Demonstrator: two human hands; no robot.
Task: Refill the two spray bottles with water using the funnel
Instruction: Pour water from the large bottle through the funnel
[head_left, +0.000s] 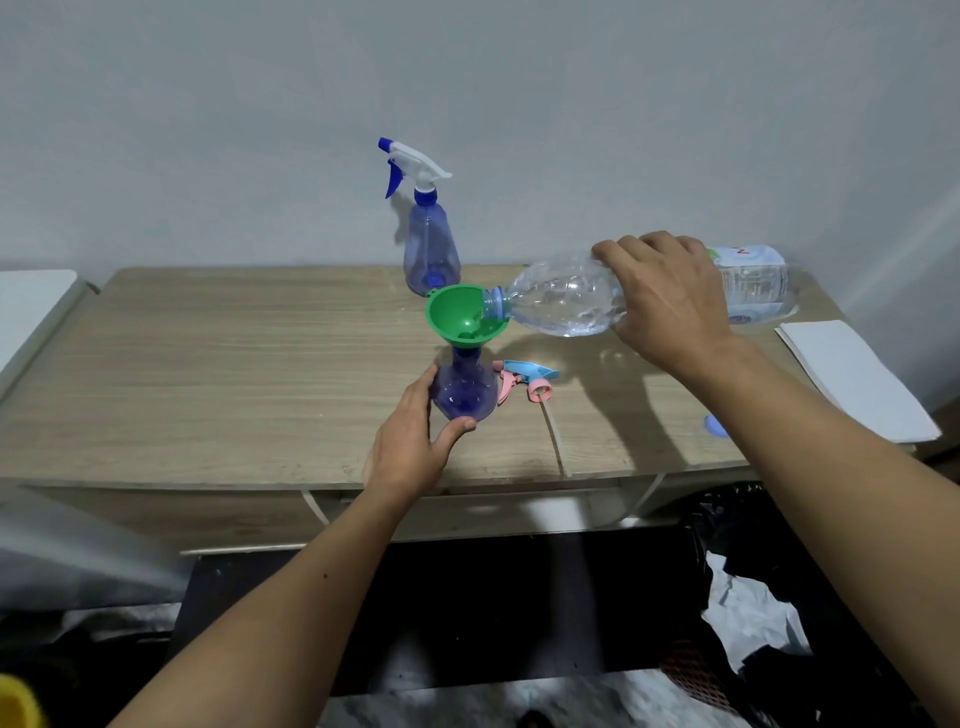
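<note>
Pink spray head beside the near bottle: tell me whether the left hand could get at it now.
Probably not freely: the left hand grips the near bottle, which stands between it and the pink spray head.

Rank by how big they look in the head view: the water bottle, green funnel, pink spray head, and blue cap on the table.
1. Water bottle, clearly largest.
2. Green funnel.
3. Pink spray head, a bit smaller than the funnel.
4. Blue cap, smallest, though it lies nearer the camera.
</note>
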